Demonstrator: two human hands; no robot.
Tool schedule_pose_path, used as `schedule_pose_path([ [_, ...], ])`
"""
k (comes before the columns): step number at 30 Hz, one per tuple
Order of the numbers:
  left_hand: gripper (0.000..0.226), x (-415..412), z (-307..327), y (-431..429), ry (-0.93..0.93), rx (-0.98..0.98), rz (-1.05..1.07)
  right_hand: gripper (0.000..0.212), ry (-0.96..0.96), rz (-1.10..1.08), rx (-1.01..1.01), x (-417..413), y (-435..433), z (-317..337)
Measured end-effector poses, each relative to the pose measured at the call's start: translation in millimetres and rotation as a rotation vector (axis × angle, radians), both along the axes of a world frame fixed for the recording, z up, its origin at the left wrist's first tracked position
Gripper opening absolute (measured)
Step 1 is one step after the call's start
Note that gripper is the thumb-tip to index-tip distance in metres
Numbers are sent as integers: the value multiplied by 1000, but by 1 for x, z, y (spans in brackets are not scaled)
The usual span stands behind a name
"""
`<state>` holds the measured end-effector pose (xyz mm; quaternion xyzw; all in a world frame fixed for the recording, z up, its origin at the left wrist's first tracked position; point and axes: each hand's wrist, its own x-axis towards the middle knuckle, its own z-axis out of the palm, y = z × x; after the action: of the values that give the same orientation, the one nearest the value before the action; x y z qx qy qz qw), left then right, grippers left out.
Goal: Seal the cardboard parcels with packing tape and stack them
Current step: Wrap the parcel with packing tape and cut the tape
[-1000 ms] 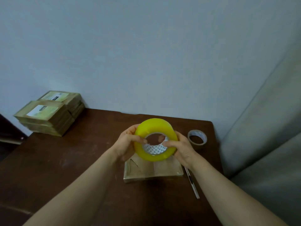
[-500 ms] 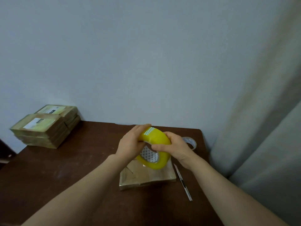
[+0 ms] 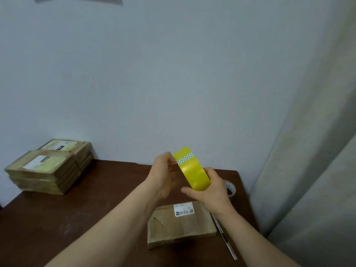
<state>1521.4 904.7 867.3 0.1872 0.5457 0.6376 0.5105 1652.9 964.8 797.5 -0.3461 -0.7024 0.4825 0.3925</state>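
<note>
Head view, from the left: two stacks of taped parcels [image 3: 41, 170] sit at the far left corner of the dark wooden table [image 3: 77, 218], one stack just behind the other, against the pale wall, each top parcel bearing a white label.

Toward the middle, the left hand [image 3: 163, 176] is raised above the table with its fingers curled and the tips at the left rim of the yellow tape roll [image 3: 194, 172], right by a patterned green-and-white strip that crosses the roll's outer face. Blur hides whether those fingertips pinch anything or only touch.

The roll is held in the air, edge toward the camera and tilted, its top leaning left. Under the hands one flat cardboard parcel [image 3: 179, 222] lies on the table, label up near its far edge, apart from the stacks.

The right hand [image 3: 213, 195] grips the lower part of the roll — fingers wrapped round from beneath, thumb on the near side.

Behind that hand a smaller, nearly spent tape ring [image 3: 232, 188] lies on the table, partly hidden. A slim cutter [image 3: 224, 236] lies just beside the parcel's right edge, and a grey curtain [image 3: 308, 170] hangs at the far right.
</note>
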Motion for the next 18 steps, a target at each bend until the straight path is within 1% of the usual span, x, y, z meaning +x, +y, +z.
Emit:
schedule_pose_path([
  [1,13,1,1,-1,-32,12,-22,60,-14,-6,-5,-2,-2,0],
  [3,17,5,5,-1,-59,49,0,71,-55,-3,-14,-5,-4,2],
  [5,17,11,8,-1,-79,110,28,75,-59,16,-35,-8,-6,4],
  [7,19,12,7,-3,-40,185,0,72,-22,57,-58,-9,-7,8],
  [10,32,11,4,-7,20,268,-97,61,71,131,-77,-9,-6,12],
  [12,36,6,3,-7,22,308,-137,59,80,137,-63,-8,-4,16],
  [15,35,5,5,-6,18,335,-161,58,94,135,-61,-7,0,21],
  [18,29,5,5,-5,40,306,-136,50,66,120,-31,-8,2,23],
])
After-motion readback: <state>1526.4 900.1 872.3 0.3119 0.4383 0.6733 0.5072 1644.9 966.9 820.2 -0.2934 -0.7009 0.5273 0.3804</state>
